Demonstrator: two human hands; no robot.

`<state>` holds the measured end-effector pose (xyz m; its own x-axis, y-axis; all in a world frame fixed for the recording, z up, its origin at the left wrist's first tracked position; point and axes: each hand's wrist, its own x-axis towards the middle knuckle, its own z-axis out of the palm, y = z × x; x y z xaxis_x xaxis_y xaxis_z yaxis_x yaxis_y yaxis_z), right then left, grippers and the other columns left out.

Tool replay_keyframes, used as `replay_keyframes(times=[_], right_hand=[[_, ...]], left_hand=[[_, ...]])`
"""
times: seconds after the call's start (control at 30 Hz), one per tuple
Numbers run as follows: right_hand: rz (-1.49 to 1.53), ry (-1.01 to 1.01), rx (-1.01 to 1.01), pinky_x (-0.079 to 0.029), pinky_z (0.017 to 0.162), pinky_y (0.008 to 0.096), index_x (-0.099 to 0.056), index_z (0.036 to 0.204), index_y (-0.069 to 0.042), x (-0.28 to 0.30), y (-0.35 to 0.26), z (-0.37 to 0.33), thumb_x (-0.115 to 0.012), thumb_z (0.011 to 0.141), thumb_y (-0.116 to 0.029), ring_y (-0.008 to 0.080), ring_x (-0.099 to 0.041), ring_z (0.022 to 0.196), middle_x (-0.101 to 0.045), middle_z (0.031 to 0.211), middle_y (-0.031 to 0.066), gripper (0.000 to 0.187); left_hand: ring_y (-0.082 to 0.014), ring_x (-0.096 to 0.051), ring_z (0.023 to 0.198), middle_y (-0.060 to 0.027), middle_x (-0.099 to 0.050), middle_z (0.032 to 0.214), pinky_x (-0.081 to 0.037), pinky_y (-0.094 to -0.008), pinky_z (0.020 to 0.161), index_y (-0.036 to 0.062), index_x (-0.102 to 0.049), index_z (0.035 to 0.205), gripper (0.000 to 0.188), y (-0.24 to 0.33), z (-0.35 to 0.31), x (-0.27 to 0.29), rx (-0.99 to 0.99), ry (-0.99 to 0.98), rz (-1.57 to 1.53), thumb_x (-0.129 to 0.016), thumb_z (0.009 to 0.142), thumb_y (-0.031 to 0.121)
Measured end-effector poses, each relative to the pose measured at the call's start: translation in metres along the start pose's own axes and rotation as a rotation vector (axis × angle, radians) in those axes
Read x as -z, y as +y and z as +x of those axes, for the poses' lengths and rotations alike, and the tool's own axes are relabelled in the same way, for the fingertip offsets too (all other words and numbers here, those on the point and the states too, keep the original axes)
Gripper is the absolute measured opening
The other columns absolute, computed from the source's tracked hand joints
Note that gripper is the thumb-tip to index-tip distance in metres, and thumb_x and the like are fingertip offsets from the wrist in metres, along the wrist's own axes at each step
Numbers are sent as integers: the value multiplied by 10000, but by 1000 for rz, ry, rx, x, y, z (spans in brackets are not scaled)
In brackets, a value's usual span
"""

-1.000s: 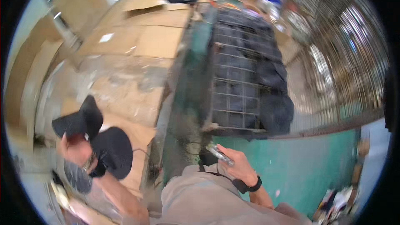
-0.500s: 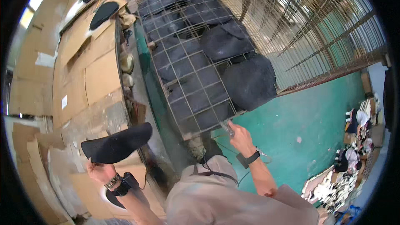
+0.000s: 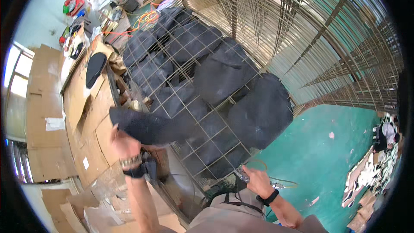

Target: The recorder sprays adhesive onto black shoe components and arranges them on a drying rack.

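The left hand [image 3: 125, 146] pinches a black pad [image 3: 144, 125] jutting right of the grip, now swung from over the table [image 3: 88, 138] toward the grid [image 3: 210, 139], apparently shifting work between them, as the right hand [image 3: 260, 182] clasps a metal tool [image 3: 240, 174].

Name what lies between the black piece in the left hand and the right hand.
In the head view, a wire rack's near end, with dark pieces, lies between the held piece and right hand.

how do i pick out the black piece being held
Find the cardboard-covered table at left. Over its right side, the left hand grips the long black piece near its left end. Unlike the other black pieces, this alone is in a hand.
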<state>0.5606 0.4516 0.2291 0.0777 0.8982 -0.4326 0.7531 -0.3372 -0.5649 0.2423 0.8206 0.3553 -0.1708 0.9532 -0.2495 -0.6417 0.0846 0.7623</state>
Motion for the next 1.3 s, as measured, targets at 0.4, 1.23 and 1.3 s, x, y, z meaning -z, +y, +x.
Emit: replay_keyframes(times=[0.4, 1.23, 1.3], right_hand=[[120, -15, -125, -582, 740, 519, -584, 1452, -93, 9, -11, 8, -712, 766, -99, 416, -710, 918, -721, 1040, 170, 697], [-25, -83, -214, -602, 767, 472, -572, 1395, -134, 8, -31, 22, -789, 713, -152, 356, -720, 942, -705, 1053, 124, 716], [-17, -77, -210, -599, 759, 471, -593, 1360, -119, 5, -31, 19, -778, 705, -135, 355, -721, 928, -711, 1020, 129, 682]], left_hand=[[-187, -689, 701, -30, -721, 780, -570, -293, 720, 97, -642, 745, 119, -147, 268, -287, 115, -439, -267, -659, 817, 4], [-313, -673, 1205, -182, -702, 1293, -507, -409, 1066, 13, -631, 1382, 468, -304, 267, -64, -468, -385, 1194, -648, 953, 198], [-275, -684, 1187, -154, -711, 1299, -525, -394, 1042, 23, -648, 1371, 437, -280, 219, -49, -437, -421, 1152, -669, 971, 199]])
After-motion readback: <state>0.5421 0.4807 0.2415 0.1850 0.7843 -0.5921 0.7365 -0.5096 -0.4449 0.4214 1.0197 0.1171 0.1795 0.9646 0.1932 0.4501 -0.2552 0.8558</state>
